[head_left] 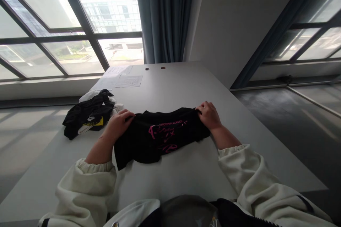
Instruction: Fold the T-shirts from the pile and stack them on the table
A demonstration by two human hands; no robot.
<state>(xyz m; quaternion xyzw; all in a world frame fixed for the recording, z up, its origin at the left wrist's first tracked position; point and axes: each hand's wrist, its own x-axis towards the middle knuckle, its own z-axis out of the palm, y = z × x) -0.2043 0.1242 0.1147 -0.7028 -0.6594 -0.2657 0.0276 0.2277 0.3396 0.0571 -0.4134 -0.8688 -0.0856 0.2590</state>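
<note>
A pale tabletop [181,87] stretches away toward a blue curtain [165,17], with tall windows [106,3] on the left and a plain wall [239,14] to the right of the curtain. In the middle of the near half of the tabletop, a black garment [138,138] is spread out sideways between two hands, its printed side facing the person. The pink print reads "UNCOMPLICATED" along the top, with looser script beneath that is hard to make out. The left hand [121,122] has its grip closed on the garment's upper left corner, and the right hand [209,114] pinches the upper right corner in the same way. The lower edge hangs unevenly, dipping further at the left; whether it touches the tabletop I cannot tell. Both forearms come out of cream sleeves [245,170] with gathered cuffs. Just beyond the left hand, near the tabletop's left edge, lies a crumpled heap of black and white clothes [85,113], one bearing a yellow patch. Farther back, sheets of paper [129,81] lie flat near the far left corner, and two round holes [163,67] sit close to the far edge.
</note>
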